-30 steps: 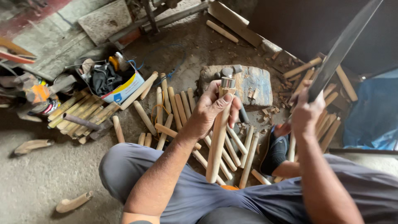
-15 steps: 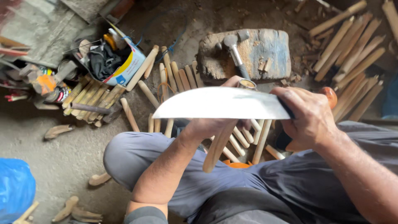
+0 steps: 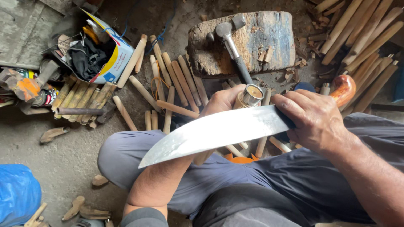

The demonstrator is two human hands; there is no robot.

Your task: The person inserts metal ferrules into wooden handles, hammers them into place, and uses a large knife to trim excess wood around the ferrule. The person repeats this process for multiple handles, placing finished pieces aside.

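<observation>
evidently mid-fitting, the right hand [image 3: 313,120] is closed round the broad knife blade [image 3: 214,132] near its tang while the left hand [image 3: 225,101] grips the metal-capped wooden handle [image 3: 251,96] upright over the lap, so seating the two seems to need careful alignment.

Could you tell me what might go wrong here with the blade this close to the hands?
The blade lies across the left hand and forearm; a slip could cut them. The left hand grips the stick right beside the edge, so fingers are exposed. The blade tip points down over the left thigh, which a glancing stroke might reach.
</observation>
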